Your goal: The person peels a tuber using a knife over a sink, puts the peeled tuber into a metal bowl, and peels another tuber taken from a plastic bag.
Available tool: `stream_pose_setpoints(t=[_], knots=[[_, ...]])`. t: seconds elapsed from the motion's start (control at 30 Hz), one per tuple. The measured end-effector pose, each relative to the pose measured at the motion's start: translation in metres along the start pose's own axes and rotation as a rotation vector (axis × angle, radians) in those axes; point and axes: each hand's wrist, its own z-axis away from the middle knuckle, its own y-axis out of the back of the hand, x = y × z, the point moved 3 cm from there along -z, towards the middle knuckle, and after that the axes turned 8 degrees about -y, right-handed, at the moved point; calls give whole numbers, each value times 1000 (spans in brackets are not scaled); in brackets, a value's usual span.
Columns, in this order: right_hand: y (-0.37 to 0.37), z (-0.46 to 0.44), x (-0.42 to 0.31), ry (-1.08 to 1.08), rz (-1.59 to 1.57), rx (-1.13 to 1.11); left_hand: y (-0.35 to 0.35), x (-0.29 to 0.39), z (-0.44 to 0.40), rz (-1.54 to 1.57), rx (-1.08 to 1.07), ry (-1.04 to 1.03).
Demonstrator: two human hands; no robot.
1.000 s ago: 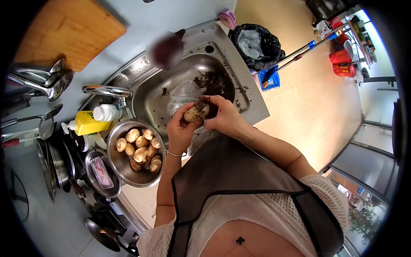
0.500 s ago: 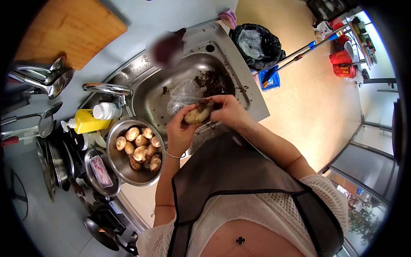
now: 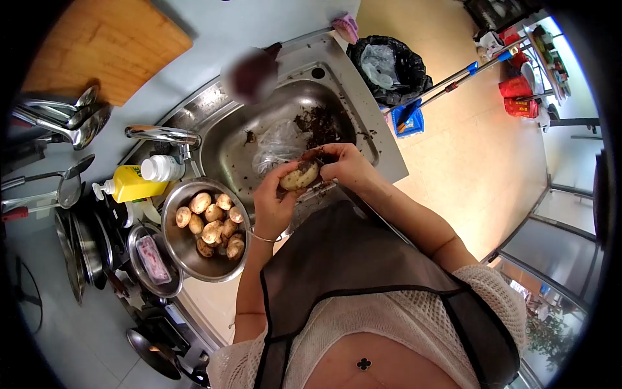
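Observation:
Over the near side of the steel sink (image 3: pixel 227 139), my left hand (image 3: pixel 273 200) is closed around a pale mushroom-like or potato-like lump (image 3: pixel 299 176) with brown dirt on it. My right hand (image 3: pixel 343 167) is closed at the lump's right end, its fingers bent round something dark that I cannot make out. Beyond the hands a crumpled clear plastic bag (image 3: pixel 278 146) lies in the sink, beside dark crumbly dirt (image 3: pixel 322 126). Left of my left hand, a steel bowl (image 3: pixel 178 249) holds several brownish lumps (image 3: pixel 212 231).
A tap (image 3: pixel 162 135), a yellow pump bottle (image 3: pixel 133 184) and a white bottle (image 3: pixel 162 168) stand left of the sink. Farther left are hanging ladles (image 3: pixel 84 133) and a dish with a pink pack (image 3: pixel 153 259). A black-lined bin (image 3: pixel 414 74) is at the right.
The lump has turned in my left hand and shows more of its pale surface. My right hand has shifted slightly around its right end. The bowl stands nearly as before.

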Motion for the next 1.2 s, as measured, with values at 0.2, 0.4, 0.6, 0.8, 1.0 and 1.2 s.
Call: stream_pose_setpoints(t=[0.2, 0.4, 0.6, 0.8, 1.0, 1.2], knots=[[-12, 6, -1, 94, 72, 26, -7, 0, -2, 179, 45, 48], [-19, 21, -16, 282, 438, 201, -3, -1, 1, 71, 113, 74], [5, 3, -5, 6, 58, 26, 3, -2, 2, 101, -8, 62], [-17, 16, -6, 269, 335, 196, 1, 0, -2, 166, 25, 96], [-4, 10, -4, 23, 27, 19, 10, -14, 2, 746, -58, 193], [-18, 24, -12, 301, 339, 264, 10, -27, 0, 794, -49, 240]])
